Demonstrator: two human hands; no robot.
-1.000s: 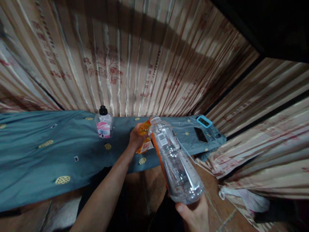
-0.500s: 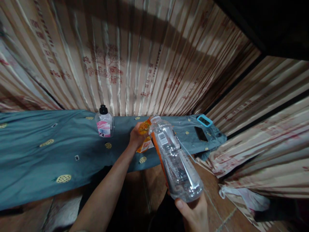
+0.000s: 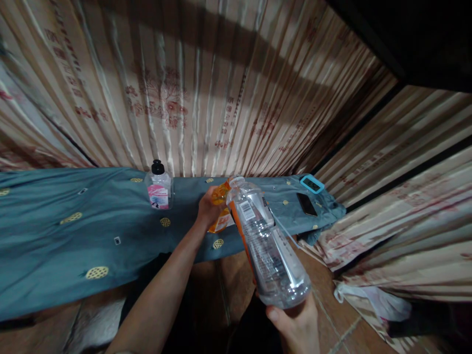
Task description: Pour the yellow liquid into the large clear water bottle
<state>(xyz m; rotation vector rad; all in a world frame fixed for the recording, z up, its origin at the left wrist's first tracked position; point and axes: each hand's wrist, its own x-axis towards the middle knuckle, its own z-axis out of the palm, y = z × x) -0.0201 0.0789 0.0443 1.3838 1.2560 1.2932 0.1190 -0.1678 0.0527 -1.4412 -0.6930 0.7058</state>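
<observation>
My left hand (image 3: 208, 206) is wrapped round the upper part of a translucent orange bottle (image 3: 220, 223) on the cloth-covered surface. A large clear plastic bottle (image 3: 271, 248) with an orange and silver label slants across the middle, base toward me. My right hand (image 3: 295, 322) grips it at the base, thumb on the near side. The clear bottle's open neck lies right against the top of the orange bottle. Whether the two mouths touch is hidden, and I cannot make out any liquid in the clear bottle.
Left on the blue-green pineapple-print cloth (image 3: 47, 246) stands a clear bottle with a black cap (image 3: 158, 189). At the right end lie a dark phone (image 3: 307, 204) and a blue-rimmed device (image 3: 311, 184). A patterned curtain (image 3: 191, 88) hangs behind. A white bag (image 3: 383, 302) is at lower right.
Almost nothing differs. The clear bottle's neck has shifted very slightly left, while both hands keep their hold.
</observation>
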